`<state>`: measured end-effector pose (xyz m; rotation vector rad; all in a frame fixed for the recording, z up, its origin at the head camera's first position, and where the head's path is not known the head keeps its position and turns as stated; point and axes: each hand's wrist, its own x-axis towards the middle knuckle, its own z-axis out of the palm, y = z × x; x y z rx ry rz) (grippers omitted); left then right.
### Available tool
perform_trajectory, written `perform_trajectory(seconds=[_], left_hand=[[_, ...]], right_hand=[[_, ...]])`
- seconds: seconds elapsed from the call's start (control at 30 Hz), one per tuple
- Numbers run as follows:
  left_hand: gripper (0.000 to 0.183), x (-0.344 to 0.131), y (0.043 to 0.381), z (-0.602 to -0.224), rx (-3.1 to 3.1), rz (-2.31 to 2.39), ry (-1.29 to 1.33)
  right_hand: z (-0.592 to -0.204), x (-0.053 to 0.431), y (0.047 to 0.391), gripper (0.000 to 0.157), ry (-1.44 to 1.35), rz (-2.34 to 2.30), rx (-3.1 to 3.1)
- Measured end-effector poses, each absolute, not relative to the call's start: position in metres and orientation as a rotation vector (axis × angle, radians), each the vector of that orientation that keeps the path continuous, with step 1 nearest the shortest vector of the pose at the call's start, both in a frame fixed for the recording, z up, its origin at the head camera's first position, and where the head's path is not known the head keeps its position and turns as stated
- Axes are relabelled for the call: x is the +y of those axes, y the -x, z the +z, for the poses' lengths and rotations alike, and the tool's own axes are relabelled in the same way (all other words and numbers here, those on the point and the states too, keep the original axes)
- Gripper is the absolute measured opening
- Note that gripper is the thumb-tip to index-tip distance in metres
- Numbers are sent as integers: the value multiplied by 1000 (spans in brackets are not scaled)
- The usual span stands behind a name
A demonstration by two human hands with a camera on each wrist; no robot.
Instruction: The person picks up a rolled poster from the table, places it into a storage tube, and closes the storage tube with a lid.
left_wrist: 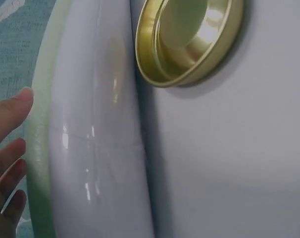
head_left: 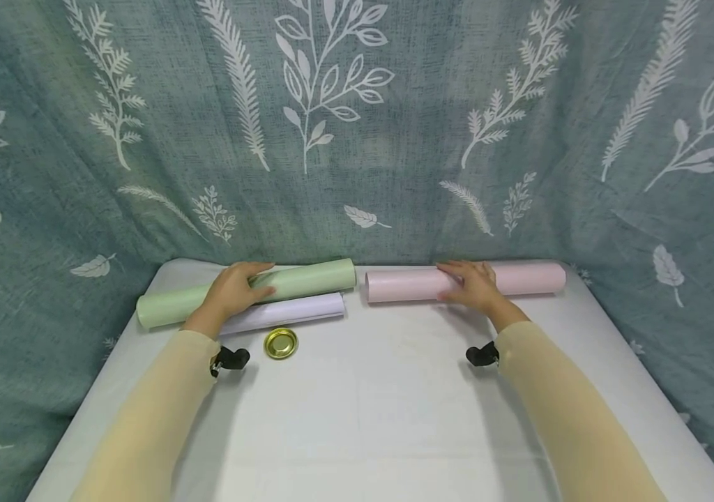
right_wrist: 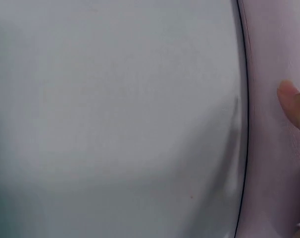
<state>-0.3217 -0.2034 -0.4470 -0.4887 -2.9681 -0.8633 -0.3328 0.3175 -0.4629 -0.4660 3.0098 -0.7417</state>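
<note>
In the head view, my left hand [head_left: 231,293] lies over the green roll [head_left: 307,279], fingers toward the back, thumb toward the front. The left wrist view shows the fingers spread, their tips by the edge of the green roll [left_wrist: 39,148]. A pale lavender roll [head_left: 294,312] lies just in front of it. My right hand [head_left: 473,286] holds the pink roll [head_left: 529,277], its thumb [right_wrist: 291,101] against the near side and its fingers over the far side. A shallow gold lid [head_left: 280,343] sits in front of the lavender roll, nearer the left hand.
Everything lies on a white-covered table [head_left: 357,404]. Behind and beside it hangs a green curtain [head_left: 357,195] with white leaf prints, close to the back edge. Black wrist mounts [head_left: 231,358] stick out under both cream sleeves [head_left: 150,418].
</note>
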Motion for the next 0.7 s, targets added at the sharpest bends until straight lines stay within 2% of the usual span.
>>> perform_trajectory(seconds=[0.3, 0.7], left_hand=[[48, -200, 303, -437, -2892, -782, 632], [45, -198, 271, -447, -2869, -747, 689]], right_hand=[[-462, 313, 333, 79, 461, -678, 3038], [-464, 312, 333, 83, 425, -625, 3046]])
